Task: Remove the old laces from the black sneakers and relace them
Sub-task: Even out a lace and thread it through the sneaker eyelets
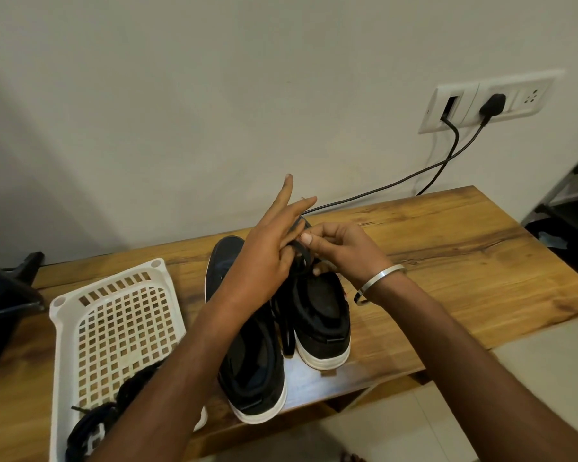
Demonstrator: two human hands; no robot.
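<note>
Head view: two black sneakers (281, 331) stand side by side on the wooden tabletop (447, 255). Right hand (344, 250) pinches a black lace (302, 253) above the right sneaker; left hand (271, 251) holds the same lace, two fingers (286, 191) extended. Old laces (97, 425) lie in the white basket (114, 331).

The left hand (267, 251) covers the front of the right sneaker (321, 315), so its eyelets and the lace's (302, 256) path beneath the fingers cannot be read, and where the lace passes between the two thumbs it is too dark to tell a loop from a knot. The left forearm (194, 355) hides the middle of the left sneaker (247, 371) and the near corner of the white basket (114, 328). The coil of dark laces (94, 425) in it runs under that arm and off the bottom edge.
</note>
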